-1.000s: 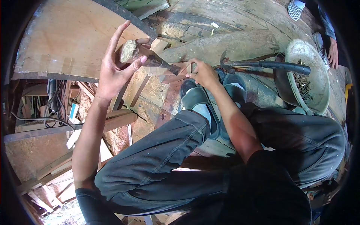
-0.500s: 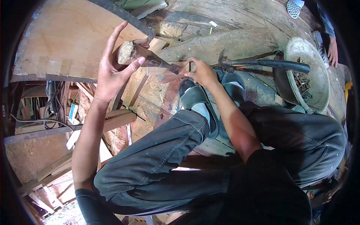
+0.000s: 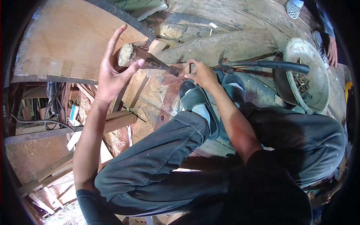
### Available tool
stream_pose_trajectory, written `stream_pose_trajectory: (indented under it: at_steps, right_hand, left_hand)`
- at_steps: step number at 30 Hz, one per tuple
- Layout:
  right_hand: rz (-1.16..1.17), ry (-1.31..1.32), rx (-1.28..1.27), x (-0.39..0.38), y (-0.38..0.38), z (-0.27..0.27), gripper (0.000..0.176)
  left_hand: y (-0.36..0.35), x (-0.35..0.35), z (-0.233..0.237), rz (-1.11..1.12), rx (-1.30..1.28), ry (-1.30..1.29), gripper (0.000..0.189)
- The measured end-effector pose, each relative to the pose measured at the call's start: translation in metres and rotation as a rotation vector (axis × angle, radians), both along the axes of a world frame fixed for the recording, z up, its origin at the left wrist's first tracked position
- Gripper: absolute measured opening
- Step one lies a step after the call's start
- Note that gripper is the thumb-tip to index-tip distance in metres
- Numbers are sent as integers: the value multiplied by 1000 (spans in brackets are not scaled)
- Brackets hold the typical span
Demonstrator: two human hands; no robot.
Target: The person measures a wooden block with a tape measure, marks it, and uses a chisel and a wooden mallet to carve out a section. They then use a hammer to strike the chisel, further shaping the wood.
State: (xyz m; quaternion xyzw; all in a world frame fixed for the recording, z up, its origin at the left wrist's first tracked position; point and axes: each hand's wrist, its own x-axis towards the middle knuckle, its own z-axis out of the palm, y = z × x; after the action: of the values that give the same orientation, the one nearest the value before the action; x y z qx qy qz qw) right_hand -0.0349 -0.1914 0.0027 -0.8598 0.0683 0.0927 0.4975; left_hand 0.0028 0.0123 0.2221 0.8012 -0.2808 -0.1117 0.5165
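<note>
My left hand (image 3: 116, 73) grips a chisel (image 3: 150, 62) by its thick wooden handle, with the forefinger stretched upward. The rough, frayed butt of the handle faces me, and the tool tapers to a dark metal end pointing right. At that far end, the thumb and forefinger of my right hand (image 3: 204, 77) are pinched together around the tip of the flat, shiny blade. Part of the blade is hidden by my fingers. Just right of my right hand, a claw hammer (image 3: 262, 64) lies with its black handle across the rim of a pale tub (image 3: 322, 90).
Several nails (image 3: 302, 80) lie inside the tub. A large plywood sheet (image 3: 71, 33) and wood offcuts (image 3: 120, 120) are on the left. A broad plank (image 3: 225, 45) rests on the board floor ahead. Another person's hand (image 3: 332, 52) and checkered shoe (image 3: 293, 9) show at upper right.
Both hands stay almost in place with the chisel between them. The left hand and the handle have shifted very slightly downward.
</note>
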Motion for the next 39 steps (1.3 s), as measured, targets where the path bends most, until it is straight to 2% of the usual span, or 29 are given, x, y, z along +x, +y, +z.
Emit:
stream_pose_trajectory:
  at_steps: [2,3,8,13,15,16,18,20,22,23,25,27,29,31,32,36,38,39]
  right_hand:
    - [-2,7,11,-1,-1,2,53]
    - [8,-75,-55,0,1,-4,54]
    - [5,-57,-66,0,1,-6,55]
    - [0,-55,-84,1,2,-8,55]
    - [3,-60,-86,0,2,-7,57]
    - [8,-63,-87,0,2,-6,59]
    - [-5,-143,-116,0,4,-15,61]
    - [-3,-220,-149,0,0,-15,64]
    - [29,-196,73,5,-12,10,66]
    - [23,-194,296,5,-18,32,62]
    - [25,-280,392,16,-35,74,57]
    - [23,-405,386,27,-53,148,50]
    - [63,-597,237,53,-75,202,43]
    - [182,-1156,-3,96,-91,236,30]
    - [170,-1158,-17,91,-101,237,30]
    - [779,-412,-1103,64,-140,219,40]
    - [837,-64,-998,22,-169,181,46]
    - [870,-100,-1079,3,-184,160,43]
  left_hand:
    - [-1,-1,0,3,-6,9,85]
    - [-1,-2,-1,4,-3,9,84]
    - [-7,-10,-4,27,0,29,86]
    - [-9,-12,-25,72,-54,105,85]
    - [-11,-14,-40,148,-174,231,75]
    - [-9,-12,-46,150,-178,225,75]
    - [-8,-6,-50,149,-240,372,70]
    - [-9,-6,-49,170,-242,336,64]
    - [-14,-8,-45,217,-285,397,61]
    - [-20,-13,-40,254,-301,367,55]
    - [-16,-8,-41,239,-298,339,54]
    - [-14,-5,-41,193,-248,332,49]
    - [-13,-3,-41,186,-317,383,46]
    - [-13,0,-44,213,-383,440,43]
    - [-14,-1,-44,194,-384,441,43]
    - [-9,5,-38,190,-293,428,47]
    - [-9,4,-35,176,-238,474,46]
    - [-7,9,-40,138,-229,417,46]
